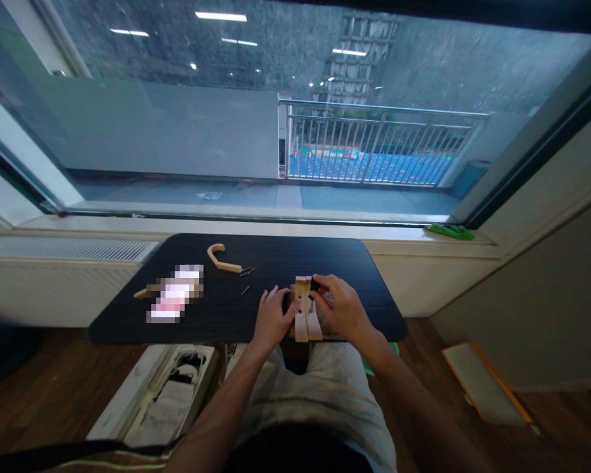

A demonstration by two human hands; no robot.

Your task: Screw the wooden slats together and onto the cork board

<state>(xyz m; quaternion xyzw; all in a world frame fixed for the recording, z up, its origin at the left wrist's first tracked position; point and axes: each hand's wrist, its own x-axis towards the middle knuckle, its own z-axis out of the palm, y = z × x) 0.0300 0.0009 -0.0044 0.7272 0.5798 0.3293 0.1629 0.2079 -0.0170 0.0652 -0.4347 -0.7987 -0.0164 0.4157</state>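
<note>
Two pale wooden pieces (301, 323) stand or lie side by side at the front of the black table, a narrow gap between them and small dark holes in their faces. My left hand (274, 316) holds the left side of them, its thumb on the wood. Between the thumb and fingers of my right hand (345, 307) is a small black piece (314, 285), at the upper right of the wood. What lies under my right palm is partly hidden. Further left are a curved wooden hook (221, 265) and several thin screws (247, 270).
The black table (285, 253) stands against the window sill. A blurred-out item (175, 295) lies at its left, partly over a wooden piece (140, 293). Below left, an open white box (150, 394) holds cables and papers. A green object (450, 232) rests on the sill.
</note>
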